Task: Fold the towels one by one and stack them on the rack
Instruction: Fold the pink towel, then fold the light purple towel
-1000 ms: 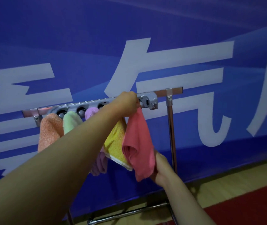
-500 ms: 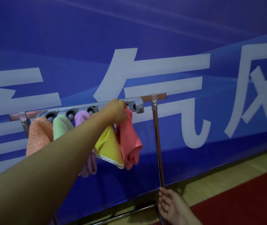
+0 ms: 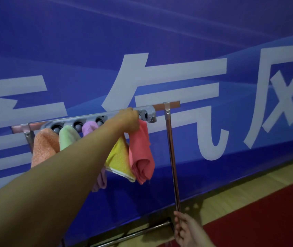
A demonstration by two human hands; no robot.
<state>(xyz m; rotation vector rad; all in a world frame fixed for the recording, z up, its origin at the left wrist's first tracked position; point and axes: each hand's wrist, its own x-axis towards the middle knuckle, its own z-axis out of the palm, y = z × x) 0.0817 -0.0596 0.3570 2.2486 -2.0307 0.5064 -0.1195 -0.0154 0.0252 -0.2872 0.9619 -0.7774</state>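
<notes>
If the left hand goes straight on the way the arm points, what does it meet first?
Probably the rack's grey clip bar, just beyond the left hand, which holds the pink towel at its top; depth is unclear.

A blue banner (image 3: 160, 41) with large white characters (image 3: 160, 90) fills the wall behind, crossed by faint paler streaks. Below it runs a strip of light wooden floor (image 3: 249, 196) (planks running along the wall), and nearer lies red carpet (image 3: 266, 225). The light is dim.
</notes>
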